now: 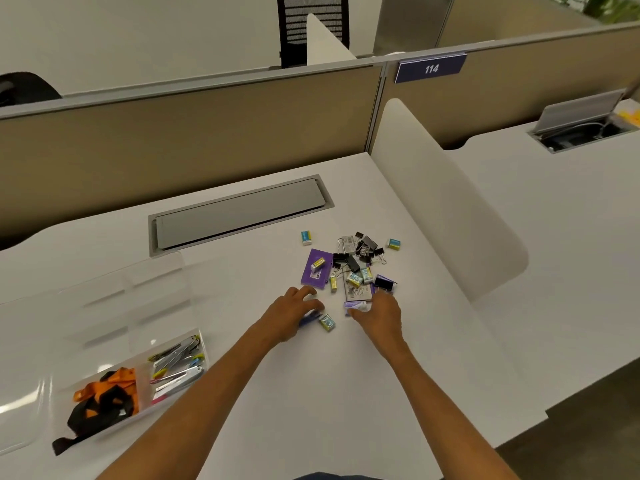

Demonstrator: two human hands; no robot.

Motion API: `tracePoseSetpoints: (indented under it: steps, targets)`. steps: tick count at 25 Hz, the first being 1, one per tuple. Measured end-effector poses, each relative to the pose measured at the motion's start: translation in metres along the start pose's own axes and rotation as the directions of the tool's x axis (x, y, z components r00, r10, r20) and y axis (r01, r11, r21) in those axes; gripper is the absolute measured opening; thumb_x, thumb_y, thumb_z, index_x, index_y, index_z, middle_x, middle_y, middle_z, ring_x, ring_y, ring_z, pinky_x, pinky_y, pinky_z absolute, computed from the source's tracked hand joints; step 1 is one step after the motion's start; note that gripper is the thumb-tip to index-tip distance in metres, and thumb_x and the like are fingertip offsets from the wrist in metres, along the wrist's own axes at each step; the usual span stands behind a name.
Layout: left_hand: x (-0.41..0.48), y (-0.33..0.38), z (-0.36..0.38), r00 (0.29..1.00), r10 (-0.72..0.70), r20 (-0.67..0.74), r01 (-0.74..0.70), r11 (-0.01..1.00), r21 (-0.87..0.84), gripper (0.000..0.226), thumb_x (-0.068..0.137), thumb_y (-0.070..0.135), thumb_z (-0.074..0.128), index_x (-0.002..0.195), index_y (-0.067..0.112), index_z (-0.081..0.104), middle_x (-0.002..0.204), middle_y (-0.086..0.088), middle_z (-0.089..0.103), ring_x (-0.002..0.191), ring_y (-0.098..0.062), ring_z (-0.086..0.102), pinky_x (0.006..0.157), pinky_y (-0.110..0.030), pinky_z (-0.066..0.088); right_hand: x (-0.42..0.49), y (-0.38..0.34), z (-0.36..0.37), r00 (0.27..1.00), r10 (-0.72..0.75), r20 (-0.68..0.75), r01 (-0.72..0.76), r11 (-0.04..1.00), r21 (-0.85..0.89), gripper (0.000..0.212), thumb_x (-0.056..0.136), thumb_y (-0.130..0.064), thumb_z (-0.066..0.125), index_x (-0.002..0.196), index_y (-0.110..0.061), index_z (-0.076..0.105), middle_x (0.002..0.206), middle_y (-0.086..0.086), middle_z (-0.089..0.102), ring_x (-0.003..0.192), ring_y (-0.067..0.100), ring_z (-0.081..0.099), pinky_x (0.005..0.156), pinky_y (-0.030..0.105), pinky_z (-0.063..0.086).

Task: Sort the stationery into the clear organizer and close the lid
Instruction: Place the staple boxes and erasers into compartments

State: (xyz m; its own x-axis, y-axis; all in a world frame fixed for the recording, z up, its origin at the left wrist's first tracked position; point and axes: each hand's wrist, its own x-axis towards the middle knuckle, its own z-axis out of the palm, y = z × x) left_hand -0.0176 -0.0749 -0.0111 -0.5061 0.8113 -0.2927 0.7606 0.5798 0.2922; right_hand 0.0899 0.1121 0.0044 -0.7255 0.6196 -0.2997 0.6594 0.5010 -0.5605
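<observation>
A white table (263, 358) carries a clear organizer (114, 327) at its left edge and, right of centre, a loose heap of black binder clips (363, 249), small erasers (306, 237) and a purple box (317, 269).

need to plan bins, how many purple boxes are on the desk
2 for sure: one purple box lies left of the clip pile; another sits beside the right hand, partly covered. More may be hidden.

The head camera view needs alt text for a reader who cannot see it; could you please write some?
Two bare hands, left hand and right hand, reach into a scattered pile of binder clips and small boxes on a white desk. An open clear organizer at left already holds lanyards and pens.
</observation>
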Motion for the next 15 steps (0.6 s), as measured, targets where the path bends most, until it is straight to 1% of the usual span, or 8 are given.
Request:
tracePoseSetpoints:
  steps: [2, 3, 5, 6, 8, 10, 13, 15]
  targets:
    - [0.003, -0.001, -0.001, 1.0, 0.013, -0.005, -0.013, 1.0, 0.013, 0.056, 0.084, 0.011, 0.07, 0.132, 0.03, 0.048, 0.151, -0.001, 0.033, 0.13, -0.022, 0.037, 0.095, -0.028, 0.043, 0.0, -0.007, 0.01, 0.998, 0.058, 0.002, -0.058, 0.997, -0.044, 0.067, 0.072, -0.047, 0.08, 0.114, -0.001, 0.056, 0.117, 0.016, 0.06, 0.109, 0.029, 0.056, 0.09, 0.036, 0.047]
    - [0.004, -0.002, -0.002, 1.0, 0.022, -0.009, -0.022, 1.0, 0.014, 0.054, 0.085, 0.013, 0.07, 0.131, 0.028, 0.049, 0.15, -0.002, 0.034, 0.128, -0.023, 0.039, 0.094, -0.027, 0.043, -0.001, -0.011, 0.016, 0.997, 0.083, 0.002, -0.083, 0.995, -0.058, 0.072, 0.072, -0.05, 0.079, 0.117, 0.0, 0.053, 0.119, 0.016, 0.057, 0.11, 0.029, 0.055, 0.092, 0.034, 0.046]
    - [0.004, -0.003, -0.002, 0.999, 0.031, -0.025, -0.031, 0.999, 0.012, 0.051, 0.086, 0.014, 0.069, 0.131, 0.023, 0.049, 0.147, -0.003, 0.037, 0.124, -0.023, 0.042, 0.09, -0.025, 0.043, -0.004, -0.017, 0.025, 0.992, 0.123, -0.01, -0.123, 0.99, -0.073, 0.079, 0.073, -0.052, 0.078, 0.124, 0.001, 0.047, 0.123, 0.017, 0.052, 0.112, 0.029, 0.054, 0.088, 0.031, 0.046]
    - [0.003, -0.004, -0.002, 0.999, 0.026, -0.036, -0.026, 1.0, 0.002, 0.049, 0.087, 0.014, 0.068, 0.131, 0.022, 0.049, 0.145, -0.003, 0.039, 0.121, -0.023, 0.044, 0.088, -0.024, 0.043, -0.006, -0.02, 0.028, 0.991, 0.135, -0.025, -0.136, 0.987, -0.081, 0.079, 0.074, -0.05, 0.077, 0.125, 0.001, 0.045, 0.124, 0.017, 0.05, 0.112, 0.029, 0.054, 0.085, 0.03, 0.048]
    - [0.0, -0.007, -0.001, 0.998, -0.002, -0.063, -0.002, 0.998, -0.068, 0.044, 0.089, 0.013, 0.064, 0.129, 0.019, 0.049, 0.139, -0.003, 0.045, 0.114, -0.021, 0.048, 0.086, -0.025, 0.045, -0.008, -0.024, 0.033, 0.987, 0.15, -0.061, -0.155, 0.984, -0.092, 0.075, 0.078, -0.047, 0.074, 0.125, 0.001, 0.043, 0.124, 0.018, 0.048, 0.111, 0.029, 0.053, 0.081, 0.031, 0.051]
    - [-0.005, -0.01, -0.001, 0.996, -0.037, -0.084, 0.024, 0.989, -0.148, 0.04, 0.09, 0.013, 0.063, 0.127, 0.019, 0.049, 0.134, -0.003, 0.049, 0.11, -0.021, 0.051, 0.088, -0.029, 0.048, -0.008, -0.025, 0.034, 0.984, 0.156, -0.086, -0.165, 0.981, -0.104, 0.069, 0.081, -0.044, 0.071, 0.124, 0.002, 0.044, 0.123, 0.018, 0.049, 0.109, 0.029, 0.053, 0.08, 0.032, 0.052]
    - [-0.012, -0.017, -0.001, 0.989, -0.086, -0.121, 0.056, 0.971, -0.231, 0.045, 0.088, 0.009, 0.064, 0.129, 0.017, 0.048, 0.135, -0.005, 0.05, 0.115, -0.022, 0.052, 0.09, -0.024, 0.043, -0.006, -0.023, 0.03, 0.989, 0.124, -0.079, -0.131, 0.987, -0.096, 0.058, 0.08, -0.039, 0.07, 0.118, 0.002, 0.053, 0.117, 0.017, 0.054, 0.106, 0.028, 0.054, 0.077, 0.029, 0.047]
    - [-0.017, -0.022, -0.004, 0.982, -0.12, -0.146, 0.077, 0.96, -0.269, 0.052, 0.084, 0.004, 0.067, 0.131, 0.017, 0.048, 0.136, -0.004, 0.049, 0.118, -0.022, 0.052, 0.09, -0.02, 0.04, -0.006, -0.022, 0.026, 0.992, 0.097, -0.081, -0.101, 0.993, -0.059, 0.049, 0.077, -0.036, 0.072, 0.108, 0.0, 0.06, 0.11, 0.015, 0.06, 0.102, 0.028, 0.057, 0.075, 0.03, 0.047]
